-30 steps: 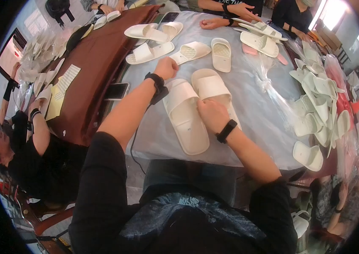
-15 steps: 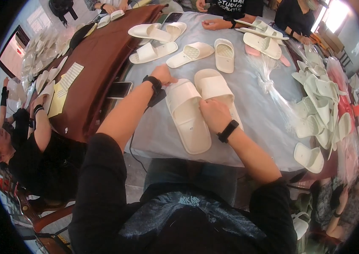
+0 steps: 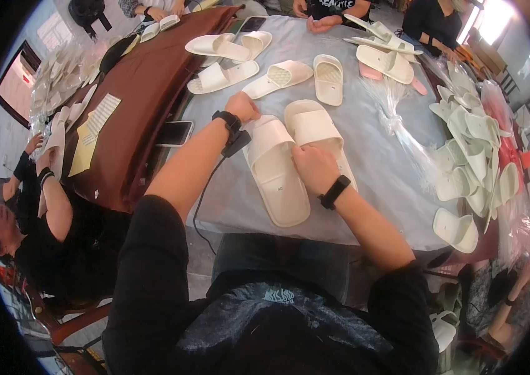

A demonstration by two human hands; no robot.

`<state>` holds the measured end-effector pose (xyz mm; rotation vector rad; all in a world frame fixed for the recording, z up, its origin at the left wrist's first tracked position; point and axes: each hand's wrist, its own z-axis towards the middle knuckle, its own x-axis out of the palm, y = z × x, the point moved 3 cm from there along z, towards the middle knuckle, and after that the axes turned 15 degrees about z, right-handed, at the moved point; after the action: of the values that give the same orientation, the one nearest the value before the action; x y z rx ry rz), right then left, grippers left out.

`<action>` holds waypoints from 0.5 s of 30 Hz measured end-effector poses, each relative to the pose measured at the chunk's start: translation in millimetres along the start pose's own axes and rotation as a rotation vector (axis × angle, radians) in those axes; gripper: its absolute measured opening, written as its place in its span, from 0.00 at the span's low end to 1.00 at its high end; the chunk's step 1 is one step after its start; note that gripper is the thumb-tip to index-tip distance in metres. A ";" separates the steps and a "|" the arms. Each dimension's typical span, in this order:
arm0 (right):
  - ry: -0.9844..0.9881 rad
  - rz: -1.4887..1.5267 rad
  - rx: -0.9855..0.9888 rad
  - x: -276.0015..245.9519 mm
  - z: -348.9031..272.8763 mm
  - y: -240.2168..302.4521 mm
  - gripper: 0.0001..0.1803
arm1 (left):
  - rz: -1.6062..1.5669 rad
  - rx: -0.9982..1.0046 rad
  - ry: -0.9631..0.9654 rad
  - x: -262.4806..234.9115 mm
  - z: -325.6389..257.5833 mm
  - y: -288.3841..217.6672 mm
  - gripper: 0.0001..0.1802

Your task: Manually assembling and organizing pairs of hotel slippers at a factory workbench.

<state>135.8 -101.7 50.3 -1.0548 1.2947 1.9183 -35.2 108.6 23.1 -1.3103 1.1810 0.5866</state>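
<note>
A pair of cream slide slippers lies before me, the left slipper [image 3: 274, 169] slightly nearer than the right slipper [image 3: 312, 125]. My left hand [image 3: 242, 107], closed, is at the toe of the left slipper; its fingertips are partly hidden, so what they pinch is unclear. Between the two slippers, my right hand [image 3: 316, 167] is curled against the inner edge and strap of the right slipper, fingers bent under and partly hidden. Both wrists wear black bands, and a small dark box on a cable [image 3: 236, 145] hangs by the left one.
Several more cream slippers [image 3: 224, 76] lie beyond on the plastic-covered table [image 3: 390, 212]. A slipper heap [image 3: 474, 144] stands right, near a knotted clear plastic bag [image 3: 392, 122]. A phone [image 3: 175, 134] lies left, beside a brown-covered table [image 3: 130, 131]. Other people work around the tables.
The view has shifted slightly. My hands stay at the same slippers, with the left fingers drawn in a little more. The person at left has moved their arms.
</note>
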 end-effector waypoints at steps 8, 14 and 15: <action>-0.019 -0.025 0.000 4.9 -1.2 -4.7 0.07 | 0.196 0.410 -0.216 -5.3 -3.5 -54.7 0.17; -0.081 -0.041 -0.019 7.4 1.8 -6.5 0.06 | 0.486 0.463 -0.175 9.2 11.3 -64.9 0.12; -0.083 -0.047 -0.031 7.5 0.9 -10.1 0.06 | 0.456 0.436 -0.160 9.0 15.7 -68.5 0.07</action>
<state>139.9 -96.9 39.4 -1.0010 1.1873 1.9319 33.1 104.8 41.2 -0.6148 1.3877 0.6964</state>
